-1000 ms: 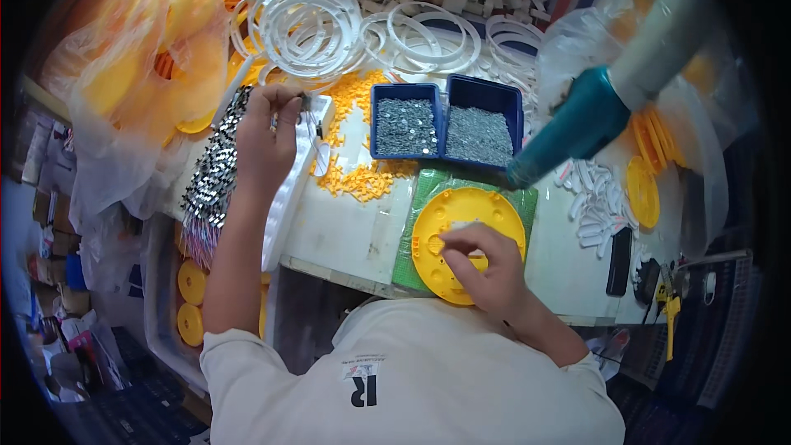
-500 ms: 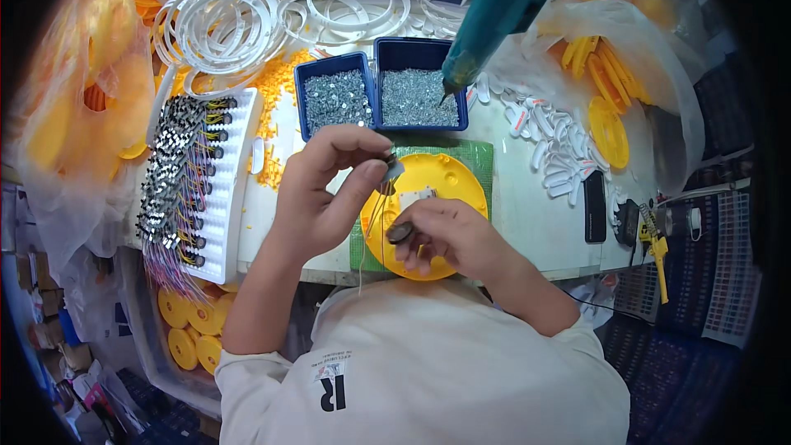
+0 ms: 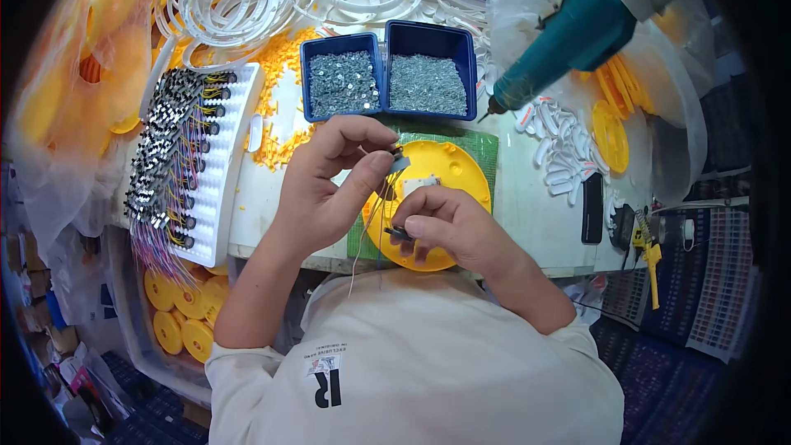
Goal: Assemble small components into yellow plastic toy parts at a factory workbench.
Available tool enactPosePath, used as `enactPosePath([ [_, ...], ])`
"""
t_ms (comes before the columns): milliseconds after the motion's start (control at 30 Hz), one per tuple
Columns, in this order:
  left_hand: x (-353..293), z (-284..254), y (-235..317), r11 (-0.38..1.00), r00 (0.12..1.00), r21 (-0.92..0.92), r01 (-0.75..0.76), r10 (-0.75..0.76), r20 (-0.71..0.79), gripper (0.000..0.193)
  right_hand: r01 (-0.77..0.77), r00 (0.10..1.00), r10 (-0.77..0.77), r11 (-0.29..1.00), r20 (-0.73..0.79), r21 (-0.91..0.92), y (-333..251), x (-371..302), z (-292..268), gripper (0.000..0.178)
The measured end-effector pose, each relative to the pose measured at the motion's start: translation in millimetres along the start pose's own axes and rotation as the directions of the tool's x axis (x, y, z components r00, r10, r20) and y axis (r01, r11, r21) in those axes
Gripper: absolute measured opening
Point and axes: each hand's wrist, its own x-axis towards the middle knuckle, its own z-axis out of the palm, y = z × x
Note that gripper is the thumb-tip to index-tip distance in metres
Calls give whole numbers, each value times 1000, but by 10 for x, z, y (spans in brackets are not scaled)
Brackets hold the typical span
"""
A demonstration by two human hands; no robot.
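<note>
My left hand (image 3: 325,189) is raised over the left edge of a yellow round plastic cover (image 3: 468,189). Its thumb and fingers pinch a small wired board (image 3: 400,165), and thin loose wires (image 3: 375,218) hang down from it. Lower and to the right, my right hand (image 3: 457,227) grips a small black round part (image 3: 398,233) that shows nearly edge-on; whether a wire joins it to the board is hard to see. The cover lies on a green mat (image 3: 488,147), with a small white piece (image 3: 418,185) near its middle, partly hidden by my hands.
Two blue bins (image 3: 431,107) of small metal parts stand behind the mat. A teal electric screwdriver (image 3: 568,41) hangs at the upper right. On the left, a white tray (image 3: 239,115) bears wired modules. White plastic pieces (image 3: 560,144) and a black phone-like slab (image 3: 592,208) lie right.
The black round part has turned from showing its face to nearly edge-on in my right hand. My left hand keeps its pinch. The screwdriver appears farther right as the view shifts.
</note>
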Motion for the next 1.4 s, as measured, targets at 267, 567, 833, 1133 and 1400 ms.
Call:
enactPosePath([
  [267,-97,-184,-46,997,997,57,47,-44,-67,19,268,906,-382,852,-183,-450,10,-19,3,15],
  [567,-284,-508,-360,879,967,403,254,-243,-78,19,247,681,-708,-17,186,-969,388,332,-129,18],
  [833,-41,-631,-297,692,998,722,26,-54,16,26,218,680,-694,-117,237,-969,454,403,-144,17],
  [1133,791,-870,-686,178,969,963,-201,180,168,19,240,684,-690,-94,237,-966,447,373,-137,16],
  [1400,825,-944,-804,86,974,982,-167,171,150,14,260,268,-930,-180,250,-949,92,28,-503,49],
])
